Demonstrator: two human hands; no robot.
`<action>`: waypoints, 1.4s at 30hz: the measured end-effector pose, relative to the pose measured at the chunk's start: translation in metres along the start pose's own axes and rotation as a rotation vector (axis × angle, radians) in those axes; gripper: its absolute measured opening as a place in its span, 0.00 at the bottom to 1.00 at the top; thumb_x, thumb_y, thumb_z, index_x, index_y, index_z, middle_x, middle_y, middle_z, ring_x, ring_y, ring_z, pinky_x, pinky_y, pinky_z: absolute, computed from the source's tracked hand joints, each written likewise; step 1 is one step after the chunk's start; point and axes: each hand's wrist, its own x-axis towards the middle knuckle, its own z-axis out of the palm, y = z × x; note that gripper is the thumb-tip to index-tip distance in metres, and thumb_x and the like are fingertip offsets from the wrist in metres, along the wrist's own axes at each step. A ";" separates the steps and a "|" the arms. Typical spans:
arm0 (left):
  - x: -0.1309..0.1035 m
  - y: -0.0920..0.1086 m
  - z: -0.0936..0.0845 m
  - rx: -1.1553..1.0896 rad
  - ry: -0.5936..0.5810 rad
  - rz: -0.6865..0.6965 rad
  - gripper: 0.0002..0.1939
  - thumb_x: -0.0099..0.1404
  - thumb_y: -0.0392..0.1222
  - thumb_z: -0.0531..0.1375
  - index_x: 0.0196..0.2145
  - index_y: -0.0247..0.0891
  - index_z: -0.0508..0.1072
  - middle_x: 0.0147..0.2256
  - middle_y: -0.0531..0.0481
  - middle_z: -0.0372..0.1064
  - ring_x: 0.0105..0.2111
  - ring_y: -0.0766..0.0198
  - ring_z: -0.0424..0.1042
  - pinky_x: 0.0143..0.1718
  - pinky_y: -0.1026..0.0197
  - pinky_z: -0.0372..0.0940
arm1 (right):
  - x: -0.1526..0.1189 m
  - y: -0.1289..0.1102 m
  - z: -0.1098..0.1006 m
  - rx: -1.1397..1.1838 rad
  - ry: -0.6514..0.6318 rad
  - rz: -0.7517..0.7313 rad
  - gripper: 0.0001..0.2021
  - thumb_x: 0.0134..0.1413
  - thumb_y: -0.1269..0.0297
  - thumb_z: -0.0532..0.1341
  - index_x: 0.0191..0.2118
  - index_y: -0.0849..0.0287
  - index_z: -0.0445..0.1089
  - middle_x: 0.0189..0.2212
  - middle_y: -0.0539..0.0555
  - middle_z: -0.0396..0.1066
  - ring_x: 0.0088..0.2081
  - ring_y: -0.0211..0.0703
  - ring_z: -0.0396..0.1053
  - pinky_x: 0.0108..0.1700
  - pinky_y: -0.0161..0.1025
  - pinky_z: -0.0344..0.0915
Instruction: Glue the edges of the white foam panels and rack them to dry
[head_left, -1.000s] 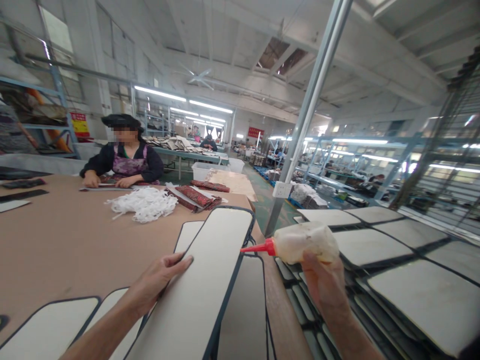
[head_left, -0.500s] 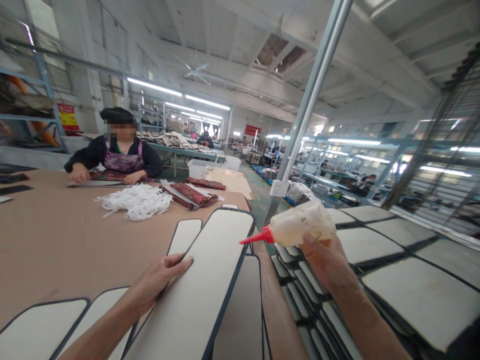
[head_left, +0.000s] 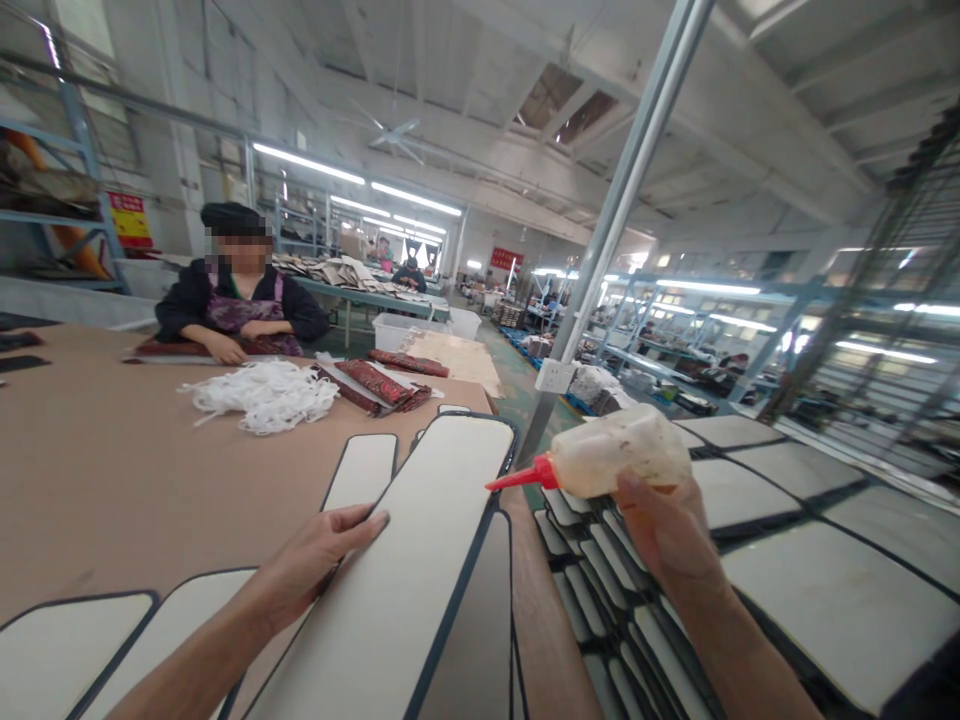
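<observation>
A long cream panel (head_left: 420, 530) with a dark edge and rounded corners slants up from the bottom centre. My left hand (head_left: 330, 550) grips its left edge, thumb on top and the other fingers partly hidden beneath. In my right hand (head_left: 667, 520) is a translucent squeeze bottle (head_left: 615, 450), lying nearly level, with amber liquid low inside. Its red nozzle (head_left: 525, 476) points left, the tip at the panel's upper right edge. More dark-edged panels (head_left: 90, 640) lie on the brown table (head_left: 247, 500) around it.
White cord (head_left: 259, 395) and red patterned rolls (head_left: 382, 385) lie farther back on the table. A person (head_left: 240, 290) works across it. A metal post (head_left: 622, 190) rises beyond the bottle. Stacked panels (head_left: 847, 590) fill the right side.
My right hand and the bottle have shifted slightly right, with the nozzle still by the panel's edge. Across the table, the person's hands have moved closer together. My left hand keeps its hold.
</observation>
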 end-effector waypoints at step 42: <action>-0.002 -0.004 0.003 -0.029 0.032 0.026 0.21 0.47 0.46 0.72 0.39 0.36 0.78 0.31 0.48 0.80 0.26 0.63 0.76 0.25 0.68 0.70 | 0.000 0.005 -0.005 0.057 0.100 -0.025 0.21 0.28 0.67 0.75 0.36 0.57 0.77 0.30 0.52 0.77 0.32 0.44 0.73 0.36 0.40 0.73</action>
